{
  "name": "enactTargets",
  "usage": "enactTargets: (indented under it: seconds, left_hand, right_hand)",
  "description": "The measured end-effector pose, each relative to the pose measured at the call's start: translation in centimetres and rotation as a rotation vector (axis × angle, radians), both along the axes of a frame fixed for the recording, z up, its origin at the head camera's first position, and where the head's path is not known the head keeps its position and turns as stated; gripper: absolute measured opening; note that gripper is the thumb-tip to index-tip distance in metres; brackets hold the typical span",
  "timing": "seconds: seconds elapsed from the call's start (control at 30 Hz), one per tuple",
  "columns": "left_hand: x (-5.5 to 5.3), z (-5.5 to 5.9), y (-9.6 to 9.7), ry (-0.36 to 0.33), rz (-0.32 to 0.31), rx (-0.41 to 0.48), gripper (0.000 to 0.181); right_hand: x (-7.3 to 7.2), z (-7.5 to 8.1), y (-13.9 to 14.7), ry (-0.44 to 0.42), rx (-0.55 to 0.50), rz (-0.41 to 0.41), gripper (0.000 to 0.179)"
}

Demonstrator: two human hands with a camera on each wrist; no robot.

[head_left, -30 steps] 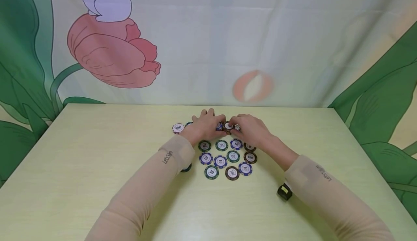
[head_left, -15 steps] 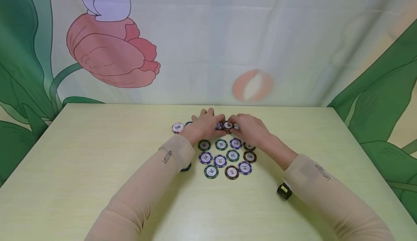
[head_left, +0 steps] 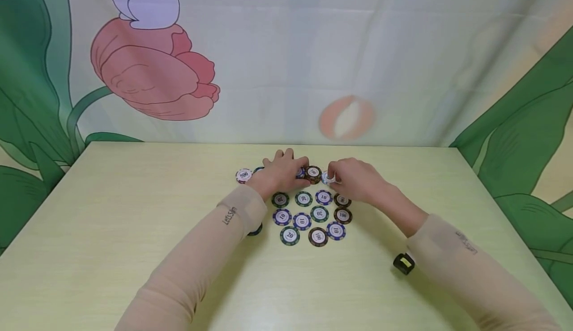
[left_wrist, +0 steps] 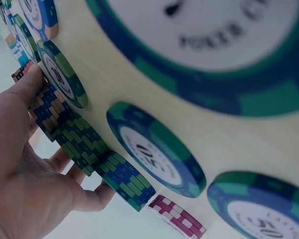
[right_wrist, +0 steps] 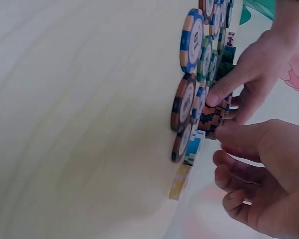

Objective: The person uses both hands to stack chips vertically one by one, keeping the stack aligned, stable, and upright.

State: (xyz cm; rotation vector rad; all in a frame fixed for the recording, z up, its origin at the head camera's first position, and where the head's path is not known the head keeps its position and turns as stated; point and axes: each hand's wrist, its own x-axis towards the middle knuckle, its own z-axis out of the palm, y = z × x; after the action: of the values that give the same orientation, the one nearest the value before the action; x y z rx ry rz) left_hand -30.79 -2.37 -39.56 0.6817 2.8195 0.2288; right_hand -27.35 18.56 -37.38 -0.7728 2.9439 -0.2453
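Poker chips stand in a row of stacks at the back of the table. My left hand [head_left: 283, 173] grips the blue-and-orange stack [left_wrist: 50, 112], thumb on the near side and fingers behind. Beside it are a dark green stack [left_wrist: 79, 142], a green-and-blue stack [left_wrist: 124, 177] and a short maroon-and-white stack [left_wrist: 177, 216]. Right of the left hand stands a brown stack [head_left: 314, 173] with a 100 chip on top. My right hand [head_left: 355, 179] has its fingers loosely bent, fingertips right by the light blue stack [right_wrist: 193, 149]; no chip shows in its grasp.
Loose chips lie flat in front of the row, among them a green 20 chip [head_left: 290, 235], a brown 100 chip [head_left: 318, 236] and a blue 10 chip [head_left: 336, 230]. A yellow stack [right_wrist: 181, 181] ends the row. A black box [head_left: 404, 263] sits by the right sleeve.
My right hand has moved right, off the brown stack to the light blue one, so the brown stack's top now shows. The black box shifted right with the sleeve. The left hand stays put.
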Motion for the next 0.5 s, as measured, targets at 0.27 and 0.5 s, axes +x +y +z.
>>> enactTargets:
  seconds: [0.27,0.5]
  left_hand:
    - [0.1,-0.1,0.0,-0.008,-0.002,-0.004,0.052]
    - [0.0,0.0,0.0,-0.004,-0.004,-0.007,0.052]
  right_hand:
    - [0.6,0.4,1.4,-0.162,0.08,-0.043,0.015]
    - [0.8,0.4,2.0,-0.214,0.12,-0.084,0.018]
